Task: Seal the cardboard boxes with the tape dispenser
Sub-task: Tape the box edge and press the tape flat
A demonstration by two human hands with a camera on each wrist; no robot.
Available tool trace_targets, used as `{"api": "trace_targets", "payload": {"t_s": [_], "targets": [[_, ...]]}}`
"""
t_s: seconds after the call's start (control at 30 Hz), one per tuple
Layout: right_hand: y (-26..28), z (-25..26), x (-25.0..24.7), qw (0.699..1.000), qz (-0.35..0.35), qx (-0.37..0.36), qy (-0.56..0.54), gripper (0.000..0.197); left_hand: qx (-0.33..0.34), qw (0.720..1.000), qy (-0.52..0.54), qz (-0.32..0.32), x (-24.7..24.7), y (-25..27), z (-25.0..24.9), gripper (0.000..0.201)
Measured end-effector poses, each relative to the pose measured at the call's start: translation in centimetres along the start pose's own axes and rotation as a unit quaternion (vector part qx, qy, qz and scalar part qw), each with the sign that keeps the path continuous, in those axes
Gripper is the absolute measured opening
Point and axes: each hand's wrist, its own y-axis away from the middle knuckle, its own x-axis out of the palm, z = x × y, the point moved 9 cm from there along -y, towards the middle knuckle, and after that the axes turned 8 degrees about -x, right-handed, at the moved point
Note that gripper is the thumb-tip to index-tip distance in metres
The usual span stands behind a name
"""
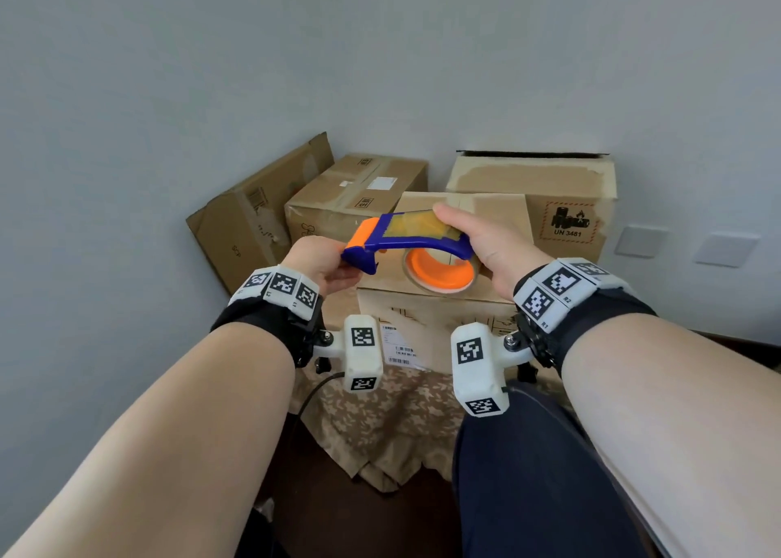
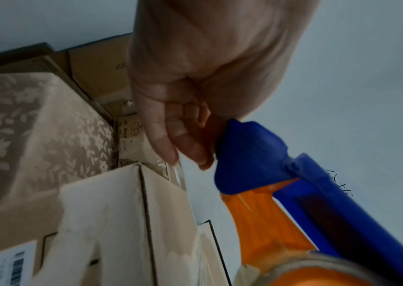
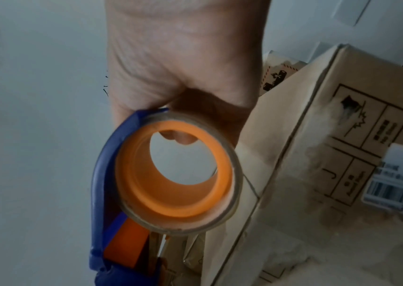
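Both hands hold the dispenser (image 1: 405, 240) in the air above the near box (image 1: 439, 304), at the centre of the head view. The left hand (image 1: 315, 264) grips its blue nose end at 9 o'clock, fingers (image 2: 171, 143) curled and pressed together against the blue tip. The right hand (image 1: 486, 240) wraps the roll end at 3 o'clock, thumb lying along the top over the yellowish tape strip. The orange-cored tape roll (image 3: 173, 174) hangs below the blue frame; in the right wrist view one fingertip shows through the core.

More boxes stand behind: one at 11 o'clock (image 1: 359, 194), a tilted one at 10 o'clock (image 1: 253, 215), and a large one marked UN 3481 at 1 o'clock (image 1: 549, 185). A floral cloth (image 1: 393, 422) lies under the near box.
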Motion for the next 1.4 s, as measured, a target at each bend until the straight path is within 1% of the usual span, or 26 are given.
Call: {"api": "trace_targets", "payload": {"t_s": [0.2,0.3,0.43,0.57,0.63,0.8,0.93,1.23,1.33,1.4], "targets": [[0.2,0.6,-1.0,0.999,0.010,-0.016,0.039,0.030,0.010,0.995,-0.091,-0.030,0.4,0.5,-0.9,0.014],[0.4,0.9,-2.5,0.999,0.004,-0.022,0.049,0.029,0.021,0.992,-0.108,-0.055,-0.4,0.3,-1.1,0.023],[0.4,1.5,-3.4,0.996,0.009,-0.033,0.084,0.029,0.021,0.990,-0.133,-0.044,-0.2,0.3,-0.6,0.031],[0.2,2.0,-2.8,0.990,0.025,-0.044,0.132,0.028,0.019,0.986,-0.162,-0.035,0.2,0.4,0.1,0.035],[-0.1,1.9,-2.3,0.985,0.036,-0.050,0.159,0.029,0.016,0.987,-0.159,-0.028,0.0,0.2,0.5,0.035],[-0.3,1.6,-0.4,0.971,0.073,-0.063,0.220,0.035,0.016,0.990,-0.136,-0.026,-1.0,-0.1,1.8,0.029],[-0.3,1.6,0.3,0.954,0.081,-0.076,0.278,0.037,0.013,0.991,-0.129,-0.029,-1.2,-0.4,2.3,0.030],[-0.6,1.9,1.0,0.936,0.086,-0.090,0.328,0.041,0.017,0.992,-0.128,-0.012,-1.3,-1.5,2.9,0.030],[-0.8,2.1,0.8,0.918,0.077,-0.092,0.378,0.044,0.013,0.991,-0.133,-0.004,-1.4,-1.9,3.3,0.031],[-0.9,2.8,1.0,0.892,0.070,-0.098,0.436,0.045,0.012,0.991,-0.135,0.006,-1.3,-2.1,3.6,0.034]]}}
